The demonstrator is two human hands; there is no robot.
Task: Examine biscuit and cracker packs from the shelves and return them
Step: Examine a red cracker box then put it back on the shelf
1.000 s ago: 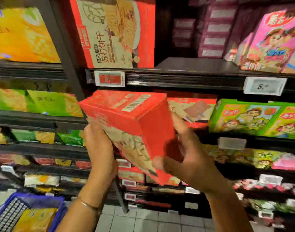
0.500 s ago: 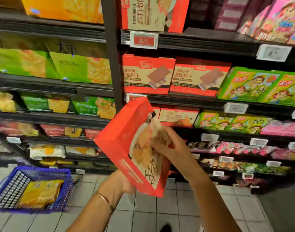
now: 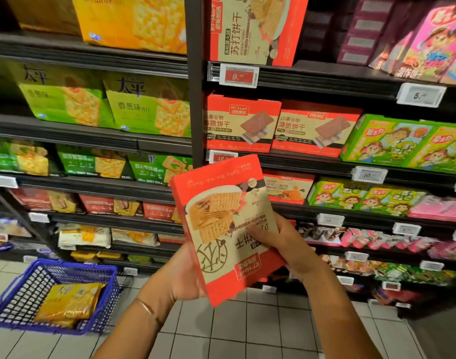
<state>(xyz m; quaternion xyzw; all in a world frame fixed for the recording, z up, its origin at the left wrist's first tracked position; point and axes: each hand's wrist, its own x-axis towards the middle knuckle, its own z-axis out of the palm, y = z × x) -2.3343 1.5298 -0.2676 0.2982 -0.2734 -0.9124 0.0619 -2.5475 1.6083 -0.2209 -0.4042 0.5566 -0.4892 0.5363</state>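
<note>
You hold a red cracker box [image 3: 221,218] at centre frame, in front of the shelves, with both hands grasping it. Your left hand [image 3: 185,275] cups the lower left edge, its fingers hidden behind the card. Your right hand [image 3: 286,244] curls over the lower right edge, fingertips on the printed front.

A second ago the box was up at shelf height with its barcode end toward you. It has since swung down and turned, and the front now faces you, upside down. That suggests inspection is well under way, with the return not yet made. One matching box [image 3: 250,29] stands at upper centre on the top shelf [image 3: 338,73], likely where this one belongs.

Counted: one box in hand, two hands on it, two red biscuit boxes [image 3: 241,123] on the shelf beneath, and one blue basket [image 3: 66,265] at lower left holding at least one yellow pack [image 3: 68,301].
</note>
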